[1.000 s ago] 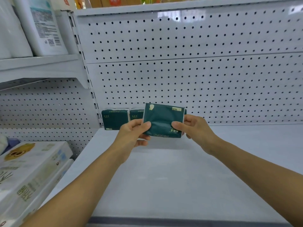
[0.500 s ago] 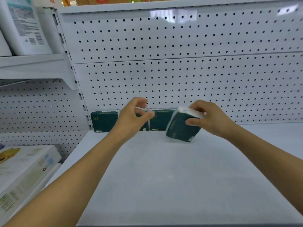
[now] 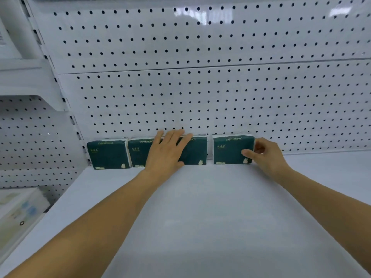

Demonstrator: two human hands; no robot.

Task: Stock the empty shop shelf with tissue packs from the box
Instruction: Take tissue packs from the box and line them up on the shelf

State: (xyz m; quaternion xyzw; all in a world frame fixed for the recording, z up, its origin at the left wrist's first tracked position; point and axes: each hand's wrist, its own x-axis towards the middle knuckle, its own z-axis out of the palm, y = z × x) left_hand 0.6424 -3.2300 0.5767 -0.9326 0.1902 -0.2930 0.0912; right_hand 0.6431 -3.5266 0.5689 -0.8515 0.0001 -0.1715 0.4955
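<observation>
I am pressing my flat left grip on the middle tissue packs; my right grip is pinching the last pack on the shelf.

White shelf with pegboard back; four green packs upright in a row at the rear: three touching at left, fourth just apart at right

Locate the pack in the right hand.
The rightmost tissue pack stands against the pegboard at the shelf's back, gripped by the right hand, a gap from its left neighbour.
</observation>
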